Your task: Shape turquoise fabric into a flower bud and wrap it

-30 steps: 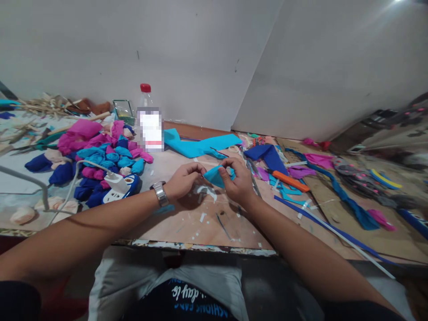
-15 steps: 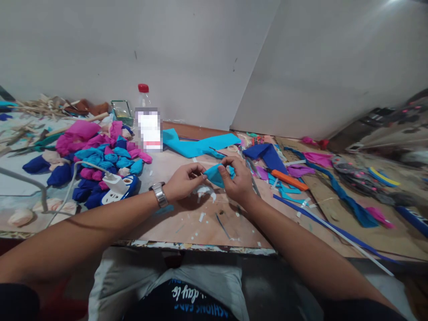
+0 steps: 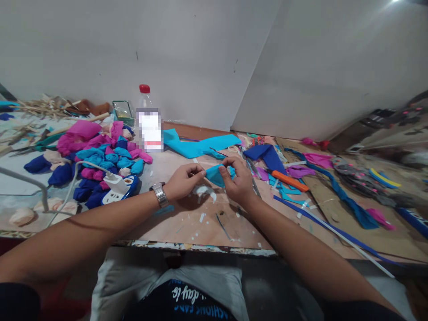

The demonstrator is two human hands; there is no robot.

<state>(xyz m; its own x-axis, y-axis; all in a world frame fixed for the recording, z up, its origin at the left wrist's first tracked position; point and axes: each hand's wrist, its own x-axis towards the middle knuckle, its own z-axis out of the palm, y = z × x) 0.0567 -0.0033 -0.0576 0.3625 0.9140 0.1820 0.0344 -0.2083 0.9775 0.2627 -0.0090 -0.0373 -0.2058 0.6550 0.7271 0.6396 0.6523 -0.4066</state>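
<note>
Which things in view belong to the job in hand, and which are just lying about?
Likely in the job:
light-blue piece, held by left hand and right hand
light-blue strip behind, similar colour

Apparently incidental:
red-capped bottle
power strip
glass box

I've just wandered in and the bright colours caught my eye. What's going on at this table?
A person is holding a small light-blue piece just above the table, with the left hand pinching one end and the right hand gripping the other. Whether it is cloth or paper is hard to tell. A longer light-blue strip lies beyond the hands. Off to the left sits a heap of pink and blue bundles, beside a power strip.
</note>
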